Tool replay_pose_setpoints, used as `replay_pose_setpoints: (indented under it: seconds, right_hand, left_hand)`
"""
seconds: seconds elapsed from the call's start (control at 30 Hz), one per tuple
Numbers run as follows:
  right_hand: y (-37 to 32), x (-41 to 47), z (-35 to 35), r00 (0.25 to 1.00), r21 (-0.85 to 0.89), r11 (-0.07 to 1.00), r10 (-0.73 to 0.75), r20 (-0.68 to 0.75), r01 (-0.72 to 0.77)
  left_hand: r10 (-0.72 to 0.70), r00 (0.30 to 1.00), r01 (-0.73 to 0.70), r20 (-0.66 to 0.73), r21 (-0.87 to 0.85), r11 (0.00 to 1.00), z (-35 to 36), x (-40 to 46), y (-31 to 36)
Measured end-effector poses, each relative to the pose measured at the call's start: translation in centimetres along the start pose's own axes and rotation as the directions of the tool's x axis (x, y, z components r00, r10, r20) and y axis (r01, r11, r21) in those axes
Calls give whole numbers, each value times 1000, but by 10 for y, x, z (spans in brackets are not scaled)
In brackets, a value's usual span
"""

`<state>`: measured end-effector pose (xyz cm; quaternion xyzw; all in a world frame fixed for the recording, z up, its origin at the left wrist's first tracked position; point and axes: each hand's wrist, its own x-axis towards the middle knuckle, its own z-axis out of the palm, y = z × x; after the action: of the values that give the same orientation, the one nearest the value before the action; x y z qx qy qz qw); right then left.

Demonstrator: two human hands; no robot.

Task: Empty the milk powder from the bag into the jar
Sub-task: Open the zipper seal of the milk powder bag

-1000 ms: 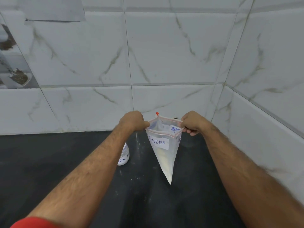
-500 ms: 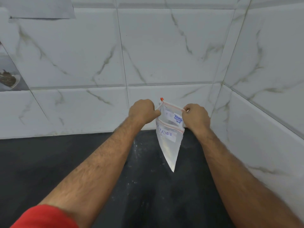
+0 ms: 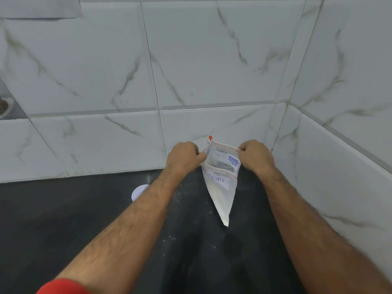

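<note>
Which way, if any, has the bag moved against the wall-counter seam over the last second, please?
Yes, slightly upward: the bag now has its rim higher above the seam than before.

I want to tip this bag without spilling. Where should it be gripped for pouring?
Probably keep one hand pinching the open zip rim, as the left hand and right hand do now, and bring the other from below to the bag's pointed bottom corner, where the powder sits.
</note>
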<state>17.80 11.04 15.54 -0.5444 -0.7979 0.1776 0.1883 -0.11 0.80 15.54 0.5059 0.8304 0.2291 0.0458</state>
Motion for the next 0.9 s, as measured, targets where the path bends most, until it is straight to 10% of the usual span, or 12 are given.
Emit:
replay_pose_setpoints:
  seconds: [0.47,0.9]
  right_hand:
    - [16,-26,38,987,-153,986,82,135,-61]
    - [-38,-53,22,975,128,979,-135,-176,158]
  left_hand:
    - [-31,986,26,166,30,999,48,-17,-16]
    - [-52,997,61,50,-200,978,31,-40,-56]
